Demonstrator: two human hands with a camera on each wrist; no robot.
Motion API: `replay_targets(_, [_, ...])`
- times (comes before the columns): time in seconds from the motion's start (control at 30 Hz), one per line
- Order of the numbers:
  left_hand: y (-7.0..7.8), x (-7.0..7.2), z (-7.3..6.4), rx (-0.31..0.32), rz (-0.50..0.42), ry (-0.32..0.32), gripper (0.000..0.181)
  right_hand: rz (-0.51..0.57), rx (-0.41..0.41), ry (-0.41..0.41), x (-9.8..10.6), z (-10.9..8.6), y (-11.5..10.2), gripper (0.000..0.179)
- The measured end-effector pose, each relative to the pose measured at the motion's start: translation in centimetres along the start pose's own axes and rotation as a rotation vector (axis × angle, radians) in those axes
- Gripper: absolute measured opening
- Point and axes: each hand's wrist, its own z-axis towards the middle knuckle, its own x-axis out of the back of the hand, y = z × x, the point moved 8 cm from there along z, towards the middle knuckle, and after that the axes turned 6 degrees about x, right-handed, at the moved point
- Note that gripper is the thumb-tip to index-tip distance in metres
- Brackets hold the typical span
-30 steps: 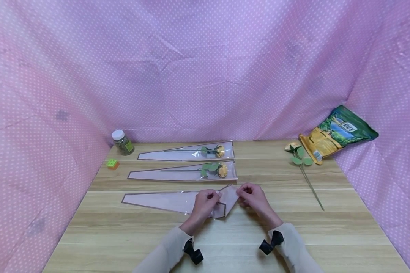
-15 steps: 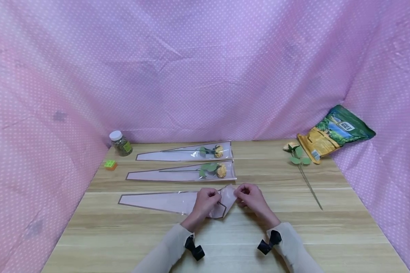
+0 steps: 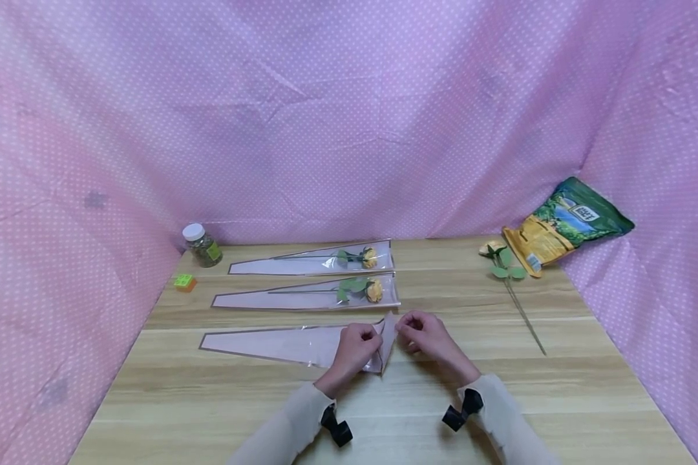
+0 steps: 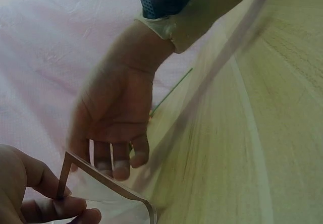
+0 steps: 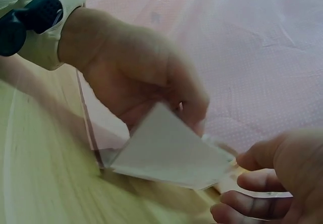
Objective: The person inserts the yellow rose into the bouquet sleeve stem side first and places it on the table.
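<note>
A long, tapered clear flower sleeve [image 3: 267, 342] with a dark border lies in front of me, its wide mouth lifted between both hands. My left hand [image 3: 355, 352] pinches the upper layer near that mouth; in the left wrist view, thumb and finger grip its dark edge [image 4: 106, 177]. At the right edge of the mouth, my right hand [image 3: 430, 339] holds the other layer with thumb and forefinger, its remaining fingers loose. The folded white flap [image 5: 169, 151] stands up between the hands in the right wrist view. Part of the right fingertips' contact is hidden.
Behind lie two sleeves, the nearer one [image 3: 256, 300] and the farther one [image 3: 256, 266], each holding a yellow rose. Another rose [image 3: 520, 307] lies at the right beside a green-yellow bag [image 3: 570, 219]. A white-lidded jar [image 3: 203, 247] and a small block [image 3: 185, 282] sit at the left.
The left hand has shifted slightly right, and its wrist has turned. The sleeve's mouth now stands more upright and folded between the hands. The right hand stays almost in place.
</note>
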Motion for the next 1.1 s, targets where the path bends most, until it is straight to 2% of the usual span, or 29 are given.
replay_targets(0.1, [-0.1, -0.2, 0.0, 0.000, 0.004, -0.007, 0.018, -0.028, 0.035, -0.005, 1.1, -0.1, -0.5, 0.021])
replay_targets(0.2, [-0.2, -0.3, 0.0, 0.009, -0.004, -0.017, 0.017, -0.068, 0.110, 0.012, 3.1, -0.4, -1.2, 0.025])
replay_targets(0.4, [-0.6, -0.1, -0.3, 0.030, -0.007, -0.025, 0.019, -0.150, 0.195, 0.141, 8.8, -1.0, -1.2, 0.028])
replay_targets(0.53, [-0.4, 0.0, -0.3, 0.016, -0.002, -0.017, 0.020, -0.231, 0.184, 0.219, 13.1, -1.4, -0.7, 0.033])
replay_targets(0.67, [-0.3, -0.1, -0.3, 0.004, 0.009, -0.011, 0.020, -0.356, 0.151, 0.274, 16.9, -1.9, 0.0, 0.039])
replay_targets(0.87, [-0.3, -0.2, -0.3, 0.005, 0.003, -0.008, 0.020, -0.540, 0.120, 0.356, 21.4, -2.4, 1.0, 0.043])
replay_targets(0.97, [-0.3, -0.3, -0.3, 0.002, 0.001, -0.008, 0.020, -0.572, 0.083, 0.334, 22.9, -2.1, 1.9, 0.048])
replay_targets(1.1, [-0.3, -0.3, -0.3, 0.001, 0.006, -0.010, 0.020, -0.607, 0.023, 0.253, 23.9, -1.4, 3.3, 0.055])
